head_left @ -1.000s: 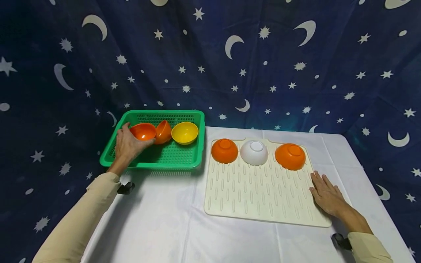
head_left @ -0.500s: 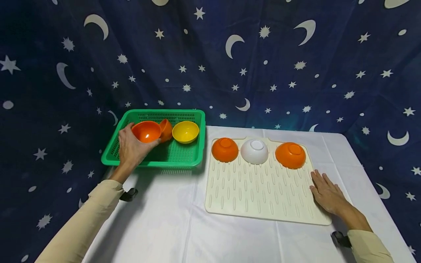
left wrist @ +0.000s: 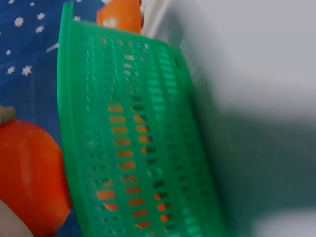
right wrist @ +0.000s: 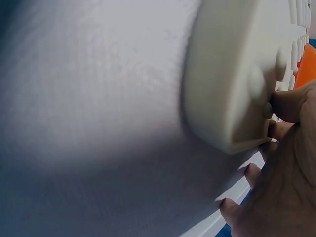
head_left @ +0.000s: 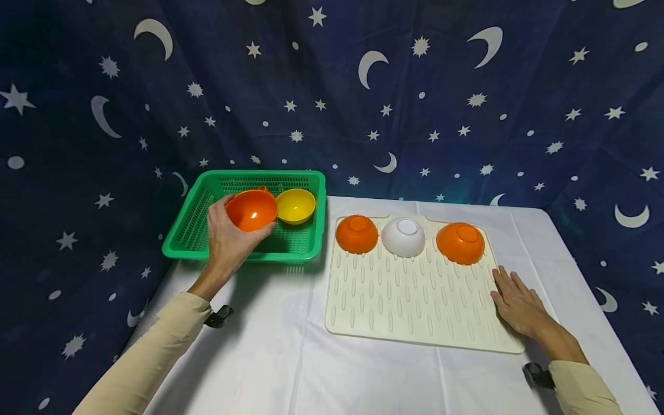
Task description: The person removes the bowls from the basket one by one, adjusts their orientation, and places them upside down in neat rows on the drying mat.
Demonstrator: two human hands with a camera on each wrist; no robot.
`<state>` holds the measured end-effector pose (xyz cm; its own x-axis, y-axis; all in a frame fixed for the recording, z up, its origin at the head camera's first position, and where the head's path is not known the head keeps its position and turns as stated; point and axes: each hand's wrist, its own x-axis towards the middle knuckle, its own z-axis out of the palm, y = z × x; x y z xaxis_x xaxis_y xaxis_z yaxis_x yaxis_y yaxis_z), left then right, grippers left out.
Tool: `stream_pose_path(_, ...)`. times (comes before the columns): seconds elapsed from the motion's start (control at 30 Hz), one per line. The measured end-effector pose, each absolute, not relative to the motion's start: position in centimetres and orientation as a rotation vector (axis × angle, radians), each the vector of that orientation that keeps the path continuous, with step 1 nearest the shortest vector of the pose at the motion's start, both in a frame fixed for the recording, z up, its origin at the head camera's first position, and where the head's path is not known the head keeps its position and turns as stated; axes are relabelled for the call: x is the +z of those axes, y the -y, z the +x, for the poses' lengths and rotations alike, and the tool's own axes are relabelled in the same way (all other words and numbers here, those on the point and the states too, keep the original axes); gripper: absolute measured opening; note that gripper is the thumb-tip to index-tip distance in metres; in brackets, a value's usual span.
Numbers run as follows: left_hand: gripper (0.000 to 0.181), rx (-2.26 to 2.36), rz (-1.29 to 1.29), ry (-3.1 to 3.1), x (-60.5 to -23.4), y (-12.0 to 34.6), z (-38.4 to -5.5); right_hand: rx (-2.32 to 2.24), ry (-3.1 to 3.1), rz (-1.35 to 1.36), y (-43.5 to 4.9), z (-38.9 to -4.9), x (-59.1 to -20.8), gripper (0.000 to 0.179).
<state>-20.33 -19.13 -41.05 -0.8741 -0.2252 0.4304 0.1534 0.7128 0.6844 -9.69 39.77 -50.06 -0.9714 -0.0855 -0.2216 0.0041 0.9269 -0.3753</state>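
Observation:
My left hand [head_left: 228, 239] grips an orange bowl [head_left: 252, 211] by its sides, mouth tilted up, over the green basket [head_left: 189, 254]. In the left wrist view the held bowl [left wrist: 32, 173] shows beyond the basket's slotted wall [left wrist: 79, 123]. Behind it, another orange bowl [head_left: 263, 188] is mostly hidden. A yellow bowl [head_left: 296, 206] sits in the basket to the right. My right hand [head_left: 521, 305] rests with extended fingers on the right edge of a cream drying mat [head_left: 410, 311]. Along the mat's far side stand upturned bowls: orange [head_left: 357, 234], white [head_left: 403, 237] and orange [head_left: 460, 243].
A white cloth [head_left: 363, 374] covers the table under the basket and mat. Dark blue fabric [head_left: 332, 75] with moons and stars hangs behind and at both sides. Each wrist wears a black strap-on device, such as the right one [head_left: 538, 376].
My left hand has lifted the orange bowl and carried it rightward across the basket, now covering most of the other orange bowl. My right hand has stayed on the mat's edge.

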Motion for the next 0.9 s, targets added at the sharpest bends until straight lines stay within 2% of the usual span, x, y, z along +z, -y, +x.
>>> stream_pose_path(0.53, 0.099, -1.151, -0.112, 2.371, -40.1, 14.3, -20.0, -0.553, -2.855, -0.078, -39.8, -9.9, -50.0, 0.066)
stream_pose_path(0.7, 0.094, -1.16, -0.117, 2.391, -40.5, 13.2, -19.4, -0.575, -2.864, -0.089, -39.9, -10.3, -49.8, 0.065)
stream_pose_path(0.9, 0.097, -1.159, -0.161, 2.42, -40.8, 12.4, -18.4, -0.561, -2.871, -0.074, -39.7, -9.9, -50.1, 0.063)
